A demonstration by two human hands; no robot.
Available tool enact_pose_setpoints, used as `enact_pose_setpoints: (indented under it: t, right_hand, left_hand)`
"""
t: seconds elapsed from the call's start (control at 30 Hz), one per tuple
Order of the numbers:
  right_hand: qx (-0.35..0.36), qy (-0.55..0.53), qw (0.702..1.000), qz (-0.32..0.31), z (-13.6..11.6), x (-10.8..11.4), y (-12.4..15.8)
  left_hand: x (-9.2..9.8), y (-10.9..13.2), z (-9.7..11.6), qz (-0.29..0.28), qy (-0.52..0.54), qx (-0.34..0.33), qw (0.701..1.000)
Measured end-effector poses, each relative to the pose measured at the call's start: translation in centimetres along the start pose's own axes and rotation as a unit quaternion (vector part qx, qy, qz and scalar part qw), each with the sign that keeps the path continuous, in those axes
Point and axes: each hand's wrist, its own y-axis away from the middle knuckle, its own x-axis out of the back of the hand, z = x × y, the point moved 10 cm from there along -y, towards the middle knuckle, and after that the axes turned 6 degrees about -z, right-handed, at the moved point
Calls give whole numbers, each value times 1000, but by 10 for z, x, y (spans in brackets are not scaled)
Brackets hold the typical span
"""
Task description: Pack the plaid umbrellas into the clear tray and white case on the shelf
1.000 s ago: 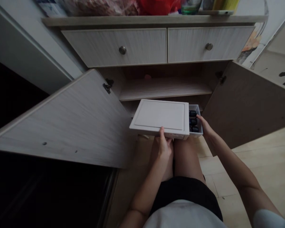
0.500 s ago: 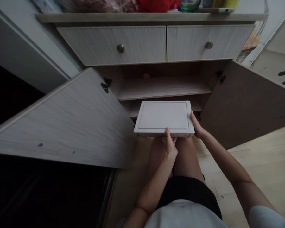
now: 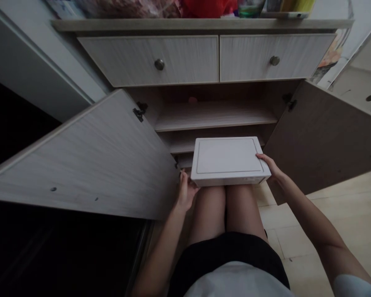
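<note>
A white box with a flat lid (image 3: 228, 156) is held above my knees, in front of the opened cabinet. My right hand (image 3: 271, 168) grips its right side, thumb on the lid's edge and the other fingers hidden beneath. Beside the box's front left corner is my left hand (image 3: 186, 193), its thumb raised and apart from the box. Its fingertips reach to the lower corner; whether they bear any weight I cannot tell.
The left cabinet door (image 3: 105, 161) and right cabinet door (image 3: 324, 140) stand swung outward on both sides. Behind the box are shelves (image 3: 216, 115). Two closed drawers sit above, under a cabinet top (image 3: 204, 25) holding a red bag (image 3: 208, 7) and other items.
My left hand has left the box's front edge and moved left to its corner. The box has shifted right and slightly nearer. My right thumb now lies on the lid.
</note>
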Motion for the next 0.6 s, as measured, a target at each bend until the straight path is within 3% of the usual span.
enact_pose_setpoints:
  t: [0.1,0.17,0.37,0.6]
  right_hand:
    - [-36,-11,999,25,7,5,6]
    - [-36,-2,999,21,11,1,7]
    - [-30,-20,998,51,30,1,3]
    - [20,6,997,69,37,14,-10]
  left_hand:
    - [1,-4,-4,-71,-48,18,996]
    - [-3,-3,-13,-87,-56,32,994]
    - [-1,-4,-22,-39,-33,30,998]
    - [-4,-12,-16,-31,-39,22,999]
